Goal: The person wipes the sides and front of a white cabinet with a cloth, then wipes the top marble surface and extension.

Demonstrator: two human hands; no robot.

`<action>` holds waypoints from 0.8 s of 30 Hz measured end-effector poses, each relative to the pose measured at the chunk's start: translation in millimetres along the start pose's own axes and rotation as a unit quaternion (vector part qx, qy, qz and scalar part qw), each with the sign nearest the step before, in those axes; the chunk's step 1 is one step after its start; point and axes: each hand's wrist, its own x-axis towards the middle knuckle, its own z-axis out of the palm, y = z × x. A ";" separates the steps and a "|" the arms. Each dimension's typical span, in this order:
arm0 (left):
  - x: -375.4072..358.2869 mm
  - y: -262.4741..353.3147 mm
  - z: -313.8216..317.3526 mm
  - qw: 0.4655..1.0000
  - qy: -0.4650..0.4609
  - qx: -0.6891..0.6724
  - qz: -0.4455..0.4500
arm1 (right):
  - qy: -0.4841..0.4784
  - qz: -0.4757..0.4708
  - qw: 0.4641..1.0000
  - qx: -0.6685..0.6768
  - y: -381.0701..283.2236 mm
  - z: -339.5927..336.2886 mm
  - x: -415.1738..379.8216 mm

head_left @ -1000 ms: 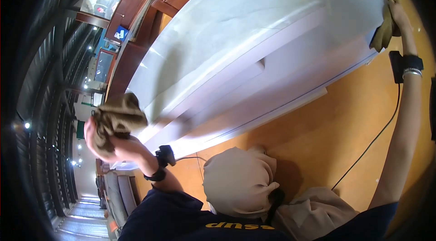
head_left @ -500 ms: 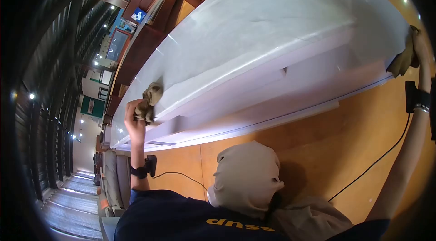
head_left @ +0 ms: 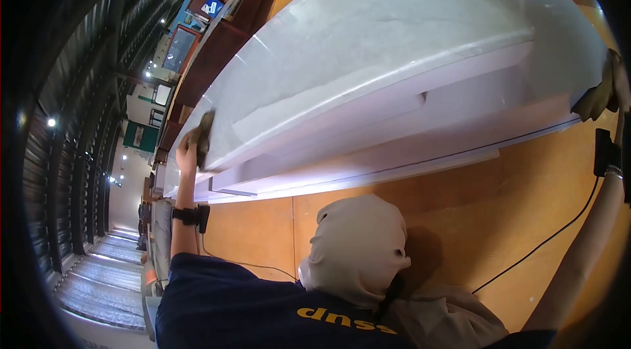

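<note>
My left hand is closed around a crumpled brown-grey cloth. It presses the cloth on the far-left part of a glossy white marble-look counter top, close to the front edge. My right hand, partly cut off by the view's dark border, holds another dark olive-brown cloth against the right end of the pale counter. Its fingers are only partly visible. Both wrists wear black strapped devices with cables.
Below the top, the counter has a white recessed front. An orange-tan floor lies before it. My beige-covered knee is near the counter. Dark wooden cabinets stand behind, and a grey sofa is at left.
My left hand has slid the cloth farther left along the counter top. My right hand stays at the right end with its cloth. The whole view has shifted slightly.
</note>
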 end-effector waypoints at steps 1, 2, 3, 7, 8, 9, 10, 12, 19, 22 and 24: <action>1.3 29.2 9.9 0.999 -0.030 -0.031 0.024 | 0.003 -0.003 1.000 -0.002 1.1 0.3 0.7; 0.8 62.7 19.8 0.995 -0.060 -0.064 0.049 | 0.008 -0.010 1.000 -0.004 7.4 1.2 -0.4; -2.4 99.9 28.8 0.988 -0.088 -0.083 0.091 | 0.010 -0.017 1.000 -0.004 12.9 1.6 0.5; -32.3 220.4 50.8 0.950 -0.149 -0.083 0.262 | 0.033 -0.062 0.998 -0.004 45.9 8.9 -2.7; -38.0 238.0 55.1 0.924 -0.140 -0.043 0.354 | 0.045 -0.072 0.996 -0.006 50.8 8.7 -6.4; -42.8 252.4 59.3 0.895 -0.114 -0.026 0.431 | 0.048 -0.074 0.996 -0.022 49.2 -5.4 -7.6; -47.0 260.3 61.6 0.895 -0.110 -0.039 0.431 | 0.047 0.010 0.999 -0.020 32.7 -8.0 -12.0; -52.8 266.6 64.4 0.895 -0.093 -0.006 0.437 | 0.063 0.155 0.986 -0.025 -11.9 -16.5 -28.9; -57.8 169.9 40.3 0.968 -0.007 0.029 0.251 | 0.426 0.190 0.881 0.072 -107.2 -36.2 -115.2; -58.9 105.2 20.6 0.987 0.001 0.054 0.153 | 0.447 0.207 0.861 0.129 -126.8 -64.5 -111.5; -62.2 67.2 4.2 0.990 0.015 0.125 0.063 | 0.453 0.185 0.859 0.150 -158.5 -99.6 -102.4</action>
